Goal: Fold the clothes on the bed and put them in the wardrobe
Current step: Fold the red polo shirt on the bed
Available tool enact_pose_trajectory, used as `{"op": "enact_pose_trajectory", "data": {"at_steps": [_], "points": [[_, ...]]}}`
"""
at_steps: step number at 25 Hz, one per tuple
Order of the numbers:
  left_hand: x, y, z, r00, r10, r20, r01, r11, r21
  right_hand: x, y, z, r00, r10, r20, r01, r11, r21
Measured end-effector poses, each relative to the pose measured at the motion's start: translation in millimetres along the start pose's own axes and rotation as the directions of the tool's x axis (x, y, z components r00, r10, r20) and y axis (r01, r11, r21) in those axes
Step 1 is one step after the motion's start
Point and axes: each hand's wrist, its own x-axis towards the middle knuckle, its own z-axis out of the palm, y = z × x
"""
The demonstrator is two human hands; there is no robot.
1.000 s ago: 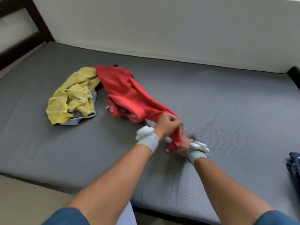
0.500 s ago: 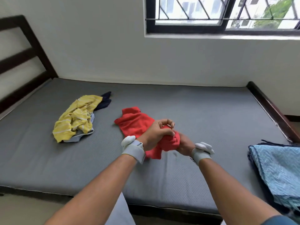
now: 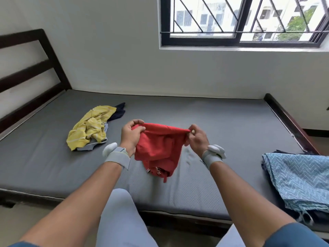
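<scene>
A red garment (image 3: 158,148) hangs between both hands above the middle of the grey mattress (image 3: 222,122). Its top edge is pulled into a nearly straight line from one hand to the other, and the rest of the cloth sags below in loose, uneven folds. The fabric is plain red and matte. At its lowest part a few small pale tabs or cord ends show near a bunched hem, and a short red strip dangles beneath them; the hem looks to reach the mattress, though contact is hard to tell. What kind of garment it is cannot be told from the crumpled shape.

The left hand (image 3: 131,136) grips the left end of the top edge, thumb over the cloth and fingers curled behind it. The right hand (image 3: 197,138) pinches the right end between thumb and fingertips, the other fingers bent. Each wrist wears a grey band with a white piece on it.

To the left on the mattress lies a crumpled yellow striped garment (image 3: 90,127), lying on a grey piece, with a dark navy garment (image 3: 118,111) just beyond it. At the right edge of the bed rests a blue zigzag-patterned cloth (image 3: 295,180), lying over something dark. A dark wooden headboard (image 3: 30,68) stands at the left, and a barred window (image 3: 243,20) is set in the white wall behind the bed.
</scene>
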Motion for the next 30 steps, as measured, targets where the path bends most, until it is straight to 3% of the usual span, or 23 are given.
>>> {"op": "enact_pose_trajectory", "data": {"at_steps": [2, 4, 6, 9, 11, 13, 16, 18, 19, 21, 23, 25, 30], "points": [[-2, -10, 0, 0.980, 0.109, 0.164, -0.145, 0.963, 0.228, 5, -20, 4, 0.998, -0.066, 0.020, 0.064, 0.994, 0.083], [-9, -10, 17, 0.917, 0.135, 0.376, -0.314, 0.826, 0.468, 8, -45, 9, 0.985, -0.156, 0.073, 0.148, 0.984, 0.095], [-20, 3, 40, 0.891, 0.188, 0.413, -0.404, 0.742, 0.535, 8, -64, 7, 0.972, -0.224, 0.075, 0.216, 0.971, 0.105], [-19, 35, 63, 0.862, 0.343, 0.375, -0.500, 0.703, 0.506, 19, -65, -13, 0.972, -0.220, -0.088, 0.226, 0.971, 0.074], [-11, 53, 69, 0.805, 0.371, 0.463, -0.568, 0.708, 0.419, 21, -48, -28, 0.968, -0.192, -0.162, 0.207, 0.975, 0.081], [-11, 68, 75, 0.743, 0.353, 0.569, -0.555, 0.799, 0.230, 16, -25, -30, 0.980, -0.198, -0.002, 0.198, 0.978, 0.062], [-24, 89, 83, 0.663, 0.324, 0.676, -0.363, 0.928, -0.088, 6, -5, -13, 0.956, -0.089, 0.281, 0.042, 0.985, 0.166], [-19, 91, 78, 0.684, 0.302, 0.664, -0.304, 0.946, -0.117, 5, 5, -7, 0.956, 0.011, 0.294, -0.070, 0.979, 0.193], [-10, 89, 71, 0.725, 0.288, 0.626, -0.300, 0.950, -0.089, 6, 11, -9, 0.979, 0.030, 0.200, -0.055, 0.991, 0.120], [16, 78, 51, 0.841, 0.264, 0.472, -0.357, 0.926, 0.119, 11, 23, -23, 0.999, 0.033, -0.014, -0.033, 0.999, -0.035], [38, 68, 30, 0.904, 0.276, 0.327, -0.404, 0.801, 0.442, 21, 25, -44, 0.987, 0.013, -0.159, -0.034, 0.990, -0.134], [55, 71, 18, 0.915, 0.315, 0.252, -0.403, 0.696, 0.595, 37, 8, -66, 0.970, -0.072, -0.231, 0.013, 0.969, -0.248], [89, 110, 21, 0.846, 0.501, 0.184, -0.487, 0.583, 0.650, 65, -48, -106, 0.847, -0.484, -0.220, 0.286, 0.763, -0.580]]}}
